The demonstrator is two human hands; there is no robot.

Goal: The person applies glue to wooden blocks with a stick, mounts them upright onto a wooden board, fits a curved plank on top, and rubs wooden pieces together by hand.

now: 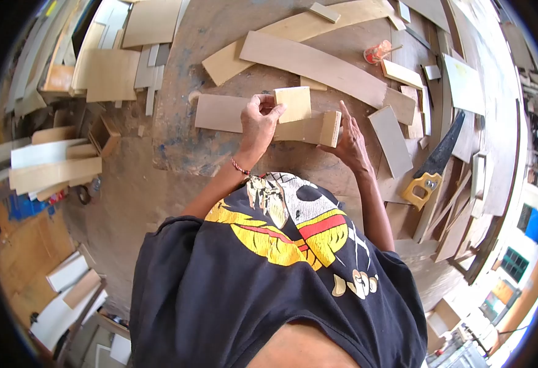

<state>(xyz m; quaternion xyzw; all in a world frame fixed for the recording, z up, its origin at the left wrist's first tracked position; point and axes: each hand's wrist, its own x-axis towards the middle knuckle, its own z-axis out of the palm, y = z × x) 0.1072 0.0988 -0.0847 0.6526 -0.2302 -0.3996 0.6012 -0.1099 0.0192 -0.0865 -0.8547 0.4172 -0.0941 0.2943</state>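
My left hand (259,126) pinches a small pale wooden block (294,104) between thumb and fingers, at the block's left edge. Below and right of this block lies a short wooden board (298,130). At the board's right end a narrow wooden end piece (330,128) stands up. Whether block, board and end piece are joined, I cannot tell. Against the end piece's right side rests my right hand (352,146), fingers stretched upward and thumb low by its base. Behind my left hand a flat brown board (218,113) lies on the worktable (180,138).
Long boards (312,66) lie across the far side, with a small red-marked cup (377,53) holding a stick. A handsaw (436,161) with a yellow handle lies at the right, beside a loose board (391,141). Stacked wood pieces (112,73) crowd the left.
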